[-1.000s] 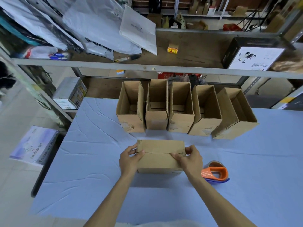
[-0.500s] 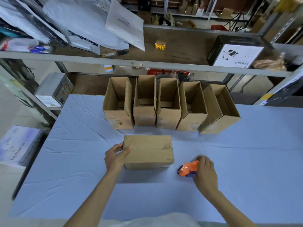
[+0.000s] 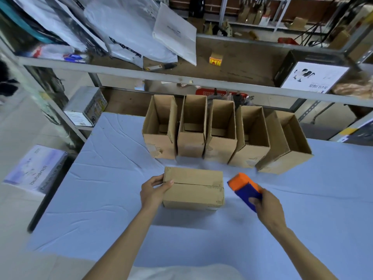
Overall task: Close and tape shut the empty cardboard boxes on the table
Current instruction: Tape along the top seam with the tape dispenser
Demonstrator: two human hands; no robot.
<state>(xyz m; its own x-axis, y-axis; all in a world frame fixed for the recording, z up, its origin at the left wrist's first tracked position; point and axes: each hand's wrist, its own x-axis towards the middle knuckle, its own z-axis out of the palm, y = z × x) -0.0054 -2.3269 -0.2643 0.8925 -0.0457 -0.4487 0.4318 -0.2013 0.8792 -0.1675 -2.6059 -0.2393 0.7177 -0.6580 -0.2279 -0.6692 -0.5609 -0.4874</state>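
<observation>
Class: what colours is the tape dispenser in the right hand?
Orange and blue tape dispenser, clearest in the head view.

The closed box, plain brown cardboard, sits near the front of the blue-covered table with its top flaps folded flat and meeting at a bare seam that runs left to right. The left hand grips its left end. Behind it stands a row of five open boxes, side by side, the rightmost angled outward. The orange and blue tape dispenser is held tilted in the right hand, just right of the closed box.
</observation>
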